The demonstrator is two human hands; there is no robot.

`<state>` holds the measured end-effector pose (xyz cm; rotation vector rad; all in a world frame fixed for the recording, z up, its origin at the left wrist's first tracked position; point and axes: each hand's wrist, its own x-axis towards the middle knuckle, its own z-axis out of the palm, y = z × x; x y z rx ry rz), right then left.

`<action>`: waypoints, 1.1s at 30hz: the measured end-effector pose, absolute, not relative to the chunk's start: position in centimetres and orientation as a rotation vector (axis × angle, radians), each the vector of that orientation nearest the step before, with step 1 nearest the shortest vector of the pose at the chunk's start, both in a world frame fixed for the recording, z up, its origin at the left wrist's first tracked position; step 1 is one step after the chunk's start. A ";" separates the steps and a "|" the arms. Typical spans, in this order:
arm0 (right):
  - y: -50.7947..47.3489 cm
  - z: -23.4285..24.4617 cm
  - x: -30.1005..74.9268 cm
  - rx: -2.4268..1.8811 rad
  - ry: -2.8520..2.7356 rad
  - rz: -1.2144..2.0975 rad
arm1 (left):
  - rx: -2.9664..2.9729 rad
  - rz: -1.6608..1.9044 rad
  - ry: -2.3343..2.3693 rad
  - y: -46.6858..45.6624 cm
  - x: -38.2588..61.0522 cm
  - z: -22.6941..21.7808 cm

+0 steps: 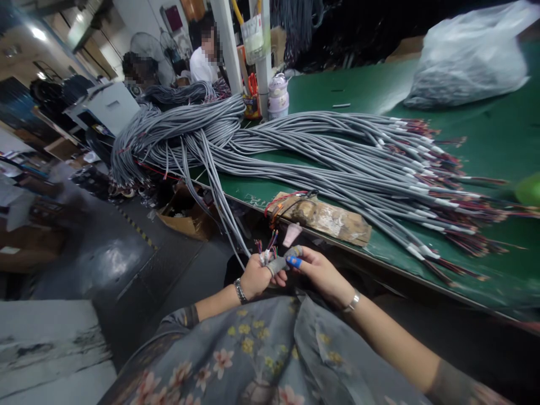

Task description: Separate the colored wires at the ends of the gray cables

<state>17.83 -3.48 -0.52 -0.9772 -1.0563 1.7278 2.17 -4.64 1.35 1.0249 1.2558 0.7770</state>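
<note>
My left hand (pixel 255 275) is closed around the end of a grey cable (pixel 236 239), whose stripped coloured wires (pixel 270 243) stick up above the fist. My right hand (pixel 323 273) sits just to the right, fingers pinched toward that cable end, with grey finger covers and a blue tip on one finger. Both hands hover below the front edge of the green table (pixel 498 140). A large bundle of grey cables (pixel 320 146) lies across the table, its stripped ends fanned out at the right.
A worn wooden block (pixel 324 216) with red and black wires sits at the table edge. A clear plastic bag (pixel 468 56) lies at the back right. A cardboard box (pixel 185 216) stands on the floor. Two people sit far back left.
</note>
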 end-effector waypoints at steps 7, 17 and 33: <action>-3.4 0.1 16.9 -0.972 -1.089 1.748 | 1.085 0.653 1.180 -4.9 2.0 1.0; -3.2 -0.4 16.7 -1.000 -1.005 1.673 | 0.998 0.797 1.244 -4.8 2.2 1.4; -0.2 0.4 16.8 -0.898 -0.744 1.867 | 0.844 0.827 1.087 -3.7 2.3 2.5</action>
